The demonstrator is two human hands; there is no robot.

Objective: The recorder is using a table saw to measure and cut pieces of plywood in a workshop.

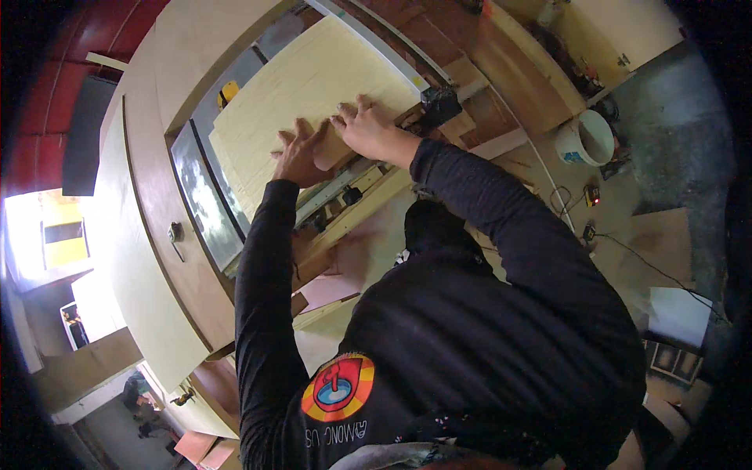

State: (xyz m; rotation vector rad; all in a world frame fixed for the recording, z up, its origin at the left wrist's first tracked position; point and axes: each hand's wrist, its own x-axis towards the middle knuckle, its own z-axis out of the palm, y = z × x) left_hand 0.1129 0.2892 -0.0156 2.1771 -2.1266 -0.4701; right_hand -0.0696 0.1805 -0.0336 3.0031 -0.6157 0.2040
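A large pale plywood sheet (301, 102) lies flat on a workbench with a metal rail (205, 200) along its near edge. My left hand (300, 154) presses flat on the sheet's near edge, fingers spread. Beside it, my right hand (366, 125) also rests on the sheet, fingers spread toward the far side. Between the two hands sits a small brown wooden block (333, 149); both hands touch it. Black sleeves cover both forearms. Whether either hand grips the block I cannot tell.
A black tool block (440, 103) sits right of my right hand. Brown wooden boards (501, 59) lean at the right. A white bucket (587, 139), cables and small devices lie on the floor. A yellow object (227, 92) rests at the sheet's left corner. Wood offcuts (329, 290) lie below the bench.
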